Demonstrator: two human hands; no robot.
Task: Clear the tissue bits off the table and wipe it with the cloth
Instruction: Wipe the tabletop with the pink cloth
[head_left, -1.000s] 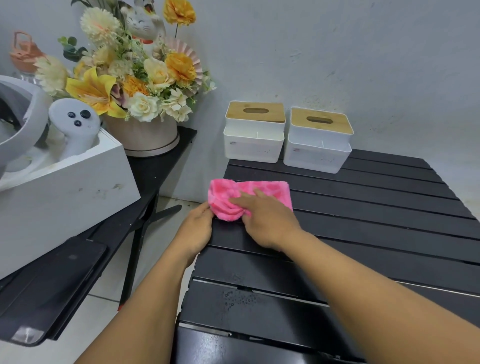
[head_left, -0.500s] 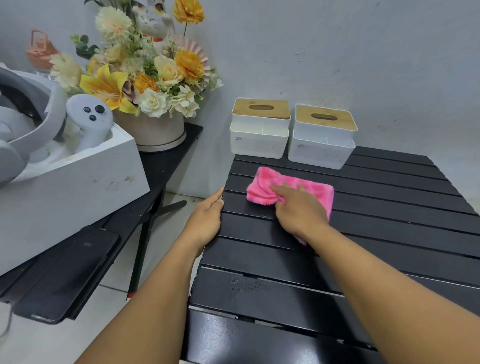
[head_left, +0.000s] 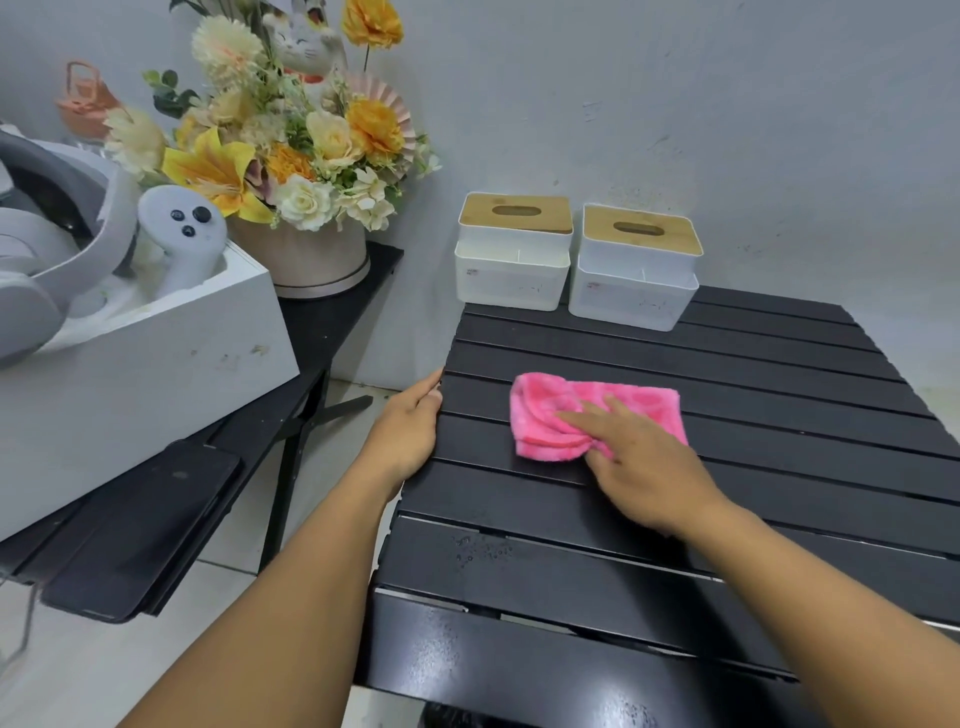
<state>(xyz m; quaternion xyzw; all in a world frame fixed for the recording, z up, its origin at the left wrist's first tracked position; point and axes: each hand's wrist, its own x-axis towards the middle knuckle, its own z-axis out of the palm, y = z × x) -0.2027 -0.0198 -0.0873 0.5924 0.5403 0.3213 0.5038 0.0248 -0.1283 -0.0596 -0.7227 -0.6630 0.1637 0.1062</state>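
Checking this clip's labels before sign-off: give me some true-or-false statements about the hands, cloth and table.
1. The right hand presses flat on the crumpled pink cloth on the black slatted table. True.
2. The left hand holds a tissue bit. False: it rests against the table's left edge, holding nothing.
3. Two white tissue boxes with wooden lids stand at the table's far edge. True.
4. The yellow and cream flower bouquet stands on that table. False: it stands on the black side table to the left.
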